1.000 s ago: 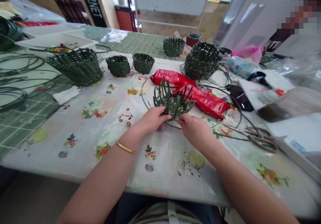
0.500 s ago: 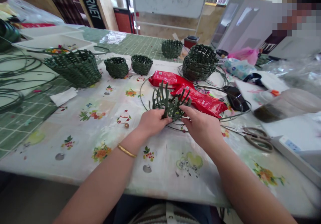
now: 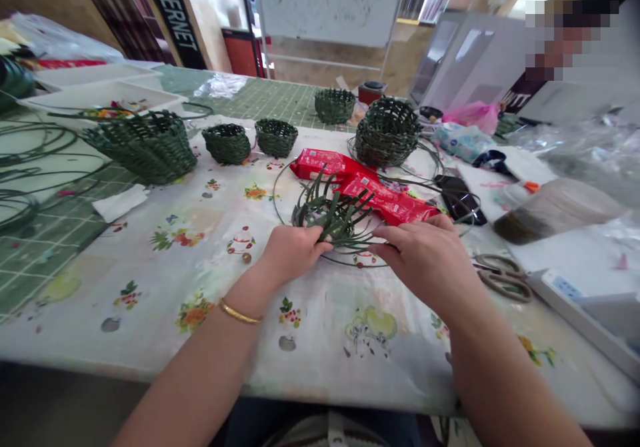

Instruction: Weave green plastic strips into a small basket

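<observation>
The person's 2 hands are working at an unfinished green woven basket (image 3: 327, 217), which is resting on the floral tablecloth (image 3: 315, 373) between them. The left hand (image 3: 293, 253) is closing around the basket's near edge, while the right hand (image 3: 425, 260) is reaching in half-open, its fingertips (image 3: 380, 232) at the loose strands. Whether those fingertips are pinching a strand is hard to make out. The strands and hands are hiding the basket's base. A thin green strand (image 3: 277, 197) is looping around the basket, and a red packet (image 3: 367, 190) is lying just behind it.

Matt plastic-strip basket (image 3: 325, 217), glossy plastic wrapper (image 3: 387, 201).
</observation>
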The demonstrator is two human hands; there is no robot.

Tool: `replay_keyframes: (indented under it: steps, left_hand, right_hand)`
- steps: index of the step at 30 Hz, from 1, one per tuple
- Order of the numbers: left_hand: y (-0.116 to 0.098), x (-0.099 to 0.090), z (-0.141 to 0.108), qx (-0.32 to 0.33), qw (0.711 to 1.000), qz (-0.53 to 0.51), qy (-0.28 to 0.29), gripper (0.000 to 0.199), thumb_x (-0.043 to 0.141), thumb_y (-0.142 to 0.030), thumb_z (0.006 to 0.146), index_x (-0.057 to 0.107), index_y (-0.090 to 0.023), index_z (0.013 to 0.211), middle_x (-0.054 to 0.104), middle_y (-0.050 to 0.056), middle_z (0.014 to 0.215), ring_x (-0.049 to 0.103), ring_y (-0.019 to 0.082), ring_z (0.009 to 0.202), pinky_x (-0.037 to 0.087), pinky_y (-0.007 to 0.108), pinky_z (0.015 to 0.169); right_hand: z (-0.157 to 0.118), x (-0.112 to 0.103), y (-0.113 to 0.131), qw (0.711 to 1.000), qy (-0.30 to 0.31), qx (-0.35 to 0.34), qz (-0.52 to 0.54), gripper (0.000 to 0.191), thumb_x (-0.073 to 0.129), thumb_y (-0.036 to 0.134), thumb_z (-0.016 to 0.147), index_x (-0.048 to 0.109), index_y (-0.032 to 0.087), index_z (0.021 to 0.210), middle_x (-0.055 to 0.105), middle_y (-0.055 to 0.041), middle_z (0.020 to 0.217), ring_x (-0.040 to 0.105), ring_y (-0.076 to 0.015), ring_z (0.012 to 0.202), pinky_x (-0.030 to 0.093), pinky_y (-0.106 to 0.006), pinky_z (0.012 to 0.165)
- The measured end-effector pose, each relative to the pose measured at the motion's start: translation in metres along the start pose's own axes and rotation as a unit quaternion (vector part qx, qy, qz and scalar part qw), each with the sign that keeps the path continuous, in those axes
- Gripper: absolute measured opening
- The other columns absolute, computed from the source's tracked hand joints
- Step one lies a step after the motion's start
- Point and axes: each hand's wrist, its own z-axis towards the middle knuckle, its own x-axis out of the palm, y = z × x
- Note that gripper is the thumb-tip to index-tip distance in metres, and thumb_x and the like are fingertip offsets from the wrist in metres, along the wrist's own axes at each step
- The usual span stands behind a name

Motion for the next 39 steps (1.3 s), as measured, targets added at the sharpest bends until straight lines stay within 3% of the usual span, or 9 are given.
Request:
replay_keyframes:
  steps: [4, 8, 16, 21, 26, 28, 34, 36, 39]
  left_hand:
    - [-0.001, -0.004, -0.005, 0.039, 0.996, 0.054, -0.052, 0.029, 0.052, -0.039, 0.085, 0.063, -0.015, 0.075, 0.069, 0.009, 0.066, 0.065, 0.023, 0.061, 0.034, 0.028, 0.050]
    - [-0.008, -0.006, -0.009, 0.111, 0.988, 0.072, -0.075, 0.026, 0.051, -0.035, 0.086, 0.061, -0.016, 0.070, 0.066, 0.007, 0.059, 0.064, 0.023, 0.058, 0.035, 0.029, 0.051]
    - [-0.014, -0.005, -0.011, 0.164, 0.983, 0.051, -0.062, 0.028, 0.045, -0.034, 0.088, 0.060, -0.016, 0.072, 0.067, 0.007, 0.062, 0.063, 0.022, 0.060, 0.037, 0.031, 0.053]
    - [-0.016, -0.007, -0.011, 0.163, 0.986, 0.019, -0.036, 0.028, 0.045, -0.034, 0.087, 0.061, -0.015, 0.074, 0.068, 0.008, 0.065, 0.064, 0.024, 0.062, 0.041, 0.033, 0.057]
    - [-0.014, -0.004, -0.008, 0.098, 0.995, -0.009, 0.008, 0.034, 0.045, -0.041, 0.088, 0.062, -0.015, 0.076, 0.069, 0.009, 0.068, 0.065, 0.023, 0.065, 0.041, 0.031, 0.059]
    - [-0.014, -0.002, -0.006, 0.058, 0.998, -0.022, 0.019, 0.035, 0.045, -0.045, 0.088, 0.063, -0.015, 0.082, 0.070, 0.009, 0.071, 0.066, 0.023, 0.068, 0.040, 0.029, 0.058]
    - [-0.016, 0.001, -0.001, -0.052, 0.997, -0.055, 0.019, 0.039, 0.047, -0.052, 0.085, 0.062, -0.016, 0.085, 0.070, 0.009, 0.074, 0.066, 0.024, 0.070, 0.038, 0.028, 0.056]
    - [-0.015, 0.001, 0.000, -0.084, 0.992, -0.089, 0.018, 0.036, 0.050, -0.051, 0.083, 0.062, -0.017, 0.082, 0.069, 0.008, 0.073, 0.065, 0.024, 0.070, 0.038, 0.029, 0.057]
    - [-0.009, 0.003, 0.001, -0.131, 0.970, -0.205, 0.010, 0.027, 0.056, -0.046, 0.080, 0.063, -0.020, 0.080, 0.070, 0.004, 0.076, 0.064, 0.021, 0.072, 0.041, 0.027, 0.058]
  right_hand:
    - [-0.005, -0.014, 0.001, 0.999, 0.020, -0.023, 0.016, 0.015, 0.057, 0.027, 0.086, 0.070, 0.023, 0.082, 0.064, 0.0005, 0.066, 0.057, -0.0147, 0.066, 0.026, -0.033, 0.071]
    - [-0.002, -0.018, 0.000, 0.996, -0.080, -0.043, 0.022, 0.021, 0.051, 0.028, 0.089, 0.071, 0.026, 0.081, 0.065, 0.0004, 0.067, 0.053, -0.0152, 0.071, 0.026, -0.034, 0.076]
    - [0.012, 0.012, -0.015, 0.983, -0.172, 0.025, 0.062, 0.025, 0.050, 0.043, 0.090, 0.072, 0.030, 0.090, 0.071, 0.0008, 0.083, 0.054, -0.0159, 0.077, 0.027, -0.035, 0.084]
    - [0.013, 0.020, -0.011, 0.977, -0.187, 0.013, 0.100, 0.026, 0.050, 0.043, 0.090, 0.072, 0.030, 0.093, 0.071, -0.0002, 0.087, 0.058, -0.0154, 0.080, 0.030, -0.032, 0.081]
    - [0.014, 0.019, -0.016, 0.975, -0.143, 0.125, 0.116, 0.024, 0.056, 0.042, 0.084, 0.073, 0.025, 0.084, 0.068, -0.0033, 0.085, 0.059, -0.0196, 0.082, 0.030, -0.034, 0.075]
    - [0.012, 0.015, -0.019, 0.974, -0.122, 0.137, 0.133, 0.022, 0.060, 0.041, 0.082, 0.073, 0.024, 0.079, 0.067, -0.0024, 0.079, 0.059, -0.0189, 0.078, 0.030, -0.033, 0.073]
    - [0.000, -0.015, -0.002, 0.982, -0.161, 0.021, 0.093, 0.020, 0.056, 0.034, 0.085, 0.070, 0.024, 0.073, 0.065, -0.0017, 0.073, 0.056, -0.0170, 0.074, 0.029, -0.034, 0.075]
    - [-0.004, -0.023, 0.005, 0.991, -0.110, -0.025, 0.073, 0.024, 0.052, 0.030, 0.086, 0.068, 0.023, 0.069, 0.064, -0.0017, 0.070, 0.055, -0.0167, 0.072, 0.029, -0.034, 0.074]
    - [-0.008, -0.022, 0.007, 0.996, 0.051, -0.043, 0.063, 0.023, 0.051, 0.019, 0.083, 0.064, 0.022, 0.064, 0.063, -0.0001, 0.063, 0.056, -0.0145, 0.065, 0.030, -0.033, 0.070]
